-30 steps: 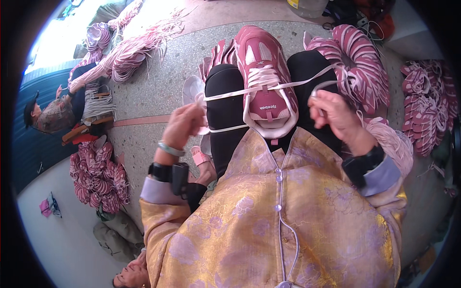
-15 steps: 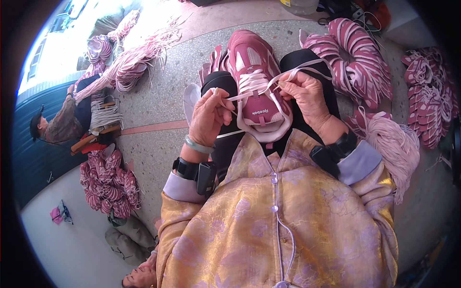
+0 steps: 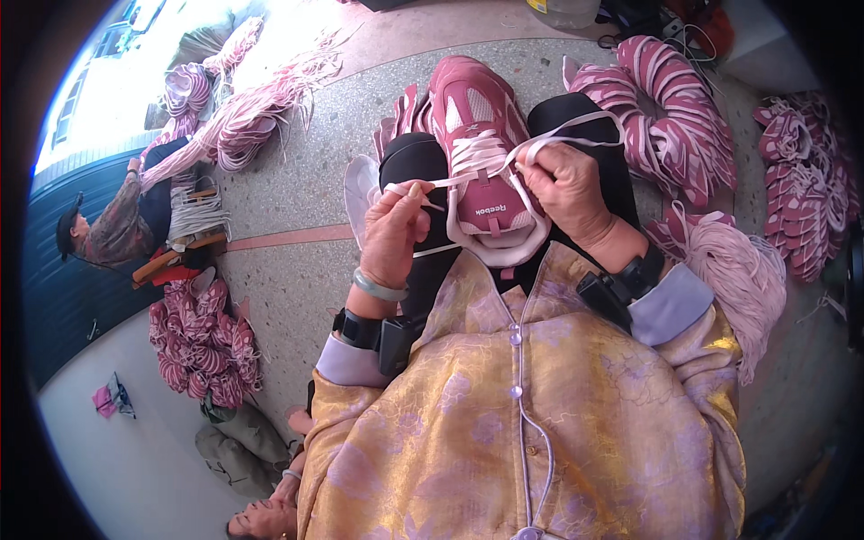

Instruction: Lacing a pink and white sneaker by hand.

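A pink and maroon sneaker (image 3: 490, 211) rests between my knees, its toe pointing away and its opening toward me. Pale pink shoelace (image 3: 479, 151) crosses its tongue in several rows. Left of the tongue, my left hand (image 3: 396, 229) pinches one lace end between thumb and fingers, pulled out sideways from the top eyelets. My right hand (image 3: 565, 184) is closed on the other lace end close to the shoe's right collar. From it a loop of lace (image 3: 594, 129) arches over my right knee. A white shoe part (image 3: 358, 193) shows beside my left knee.
Ringed stacks of pink shoe uppers (image 3: 657, 112) lie on the speckled floor (image 3: 297, 207) at right, near a bundle of pale laces (image 3: 733, 274). More uppers (image 3: 202, 337) are heaped at left. One person (image 3: 117, 225) sits at far left, another (image 3: 265, 513) at lower left.
My right hand has shifted slightly left and closed in on the shoe's collar. My left hand has moved a little right and down, still pinching its lace end.
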A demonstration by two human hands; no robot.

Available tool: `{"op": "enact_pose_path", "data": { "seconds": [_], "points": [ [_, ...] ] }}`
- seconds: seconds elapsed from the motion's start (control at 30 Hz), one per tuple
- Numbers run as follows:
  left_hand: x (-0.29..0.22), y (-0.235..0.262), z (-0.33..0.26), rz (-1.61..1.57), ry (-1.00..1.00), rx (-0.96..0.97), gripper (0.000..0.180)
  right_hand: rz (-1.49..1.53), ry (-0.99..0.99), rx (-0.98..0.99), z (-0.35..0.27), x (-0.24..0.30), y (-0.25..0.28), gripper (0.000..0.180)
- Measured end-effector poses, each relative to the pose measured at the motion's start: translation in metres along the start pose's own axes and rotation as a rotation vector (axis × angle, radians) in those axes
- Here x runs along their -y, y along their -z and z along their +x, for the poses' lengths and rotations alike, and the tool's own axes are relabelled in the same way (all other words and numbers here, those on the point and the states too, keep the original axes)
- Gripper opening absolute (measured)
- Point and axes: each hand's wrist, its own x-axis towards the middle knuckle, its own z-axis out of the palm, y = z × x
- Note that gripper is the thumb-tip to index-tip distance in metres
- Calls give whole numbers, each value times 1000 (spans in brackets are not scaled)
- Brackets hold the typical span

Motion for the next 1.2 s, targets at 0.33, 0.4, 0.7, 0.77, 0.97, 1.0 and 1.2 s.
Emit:
{"op": "enact_pose_path", "data": {
  "seconds": [0.33, 0.4, 0.7, 0.77, 0.97, 1.0, 1.2],
  "points": [
    [10, -8, 10, 134, -167, -114, 15, -164, -72, 116, 6, 22, 11, 18],
    [9, -6, 11, 69, -173, -62, 11, -263, 182, 245, 11, 32, 12, 8],
    [21, -12, 26, 196, -263, -114, 10, -611, 466, 553, 21, 42, -17, 28],
    [22, -14, 28, 237, -290, -103, 11, -625, 419, 563, 22, 42, -17, 29],
    [36, -10, 46, 394, -442, -163, 15, -584, 352, 600, 23, 38, -17, 32],
    [35, -10, 46, 410, -468, -151, 15, -561, 343, 597, 24, 37, -17, 32],
    [30, -7, 43, 580, -620, -146, 15, -524, 330, 597, 23, 32, -17, 32]
  ]
}}
